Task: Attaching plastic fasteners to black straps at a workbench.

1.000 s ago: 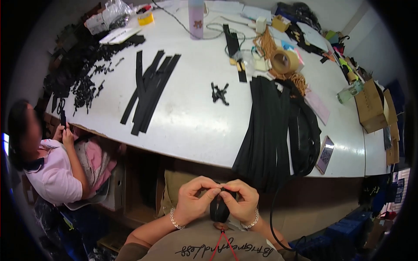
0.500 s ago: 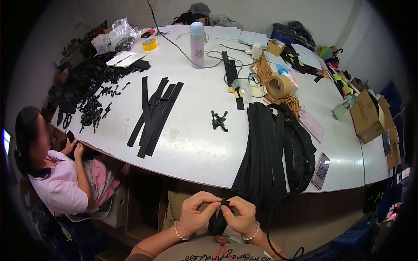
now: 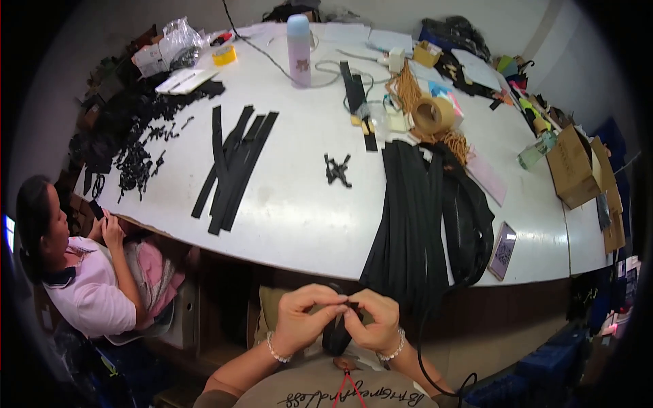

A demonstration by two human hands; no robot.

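Close to my body, below the table's front edge, my left hand [image 3: 304, 316] and my right hand [image 3: 373, 321] meet with fingertips pinched together. Between them they grip a black fabric strap [image 3: 334, 334], whose loose part hangs down behind the fingers. What exactly sits at the fingertips is too small and covered to make out. Just beyond my hands, a bundle of long black straps [image 3: 406, 217] drapes over the table edge. A little heap of small black zipper-pull-like pieces [image 3: 337, 170] lies farther in on the white table [image 3: 299, 224].
More black strips [image 3: 235, 173] lie at left, near a spread of small black parts [image 3: 139, 160]. A seated co-worker [image 3: 88, 272] holds something black. At right are a black bag [image 3: 468, 231], a phone [image 3: 502, 251], a tape roll [image 3: 433, 115] and a cardboard box [image 3: 575, 166]. A bottle [image 3: 298, 54] stands far back.
My fingertips have come closer together on the strap, and the dark bit that stuck up between them shows less. The whole view has shifted slightly.
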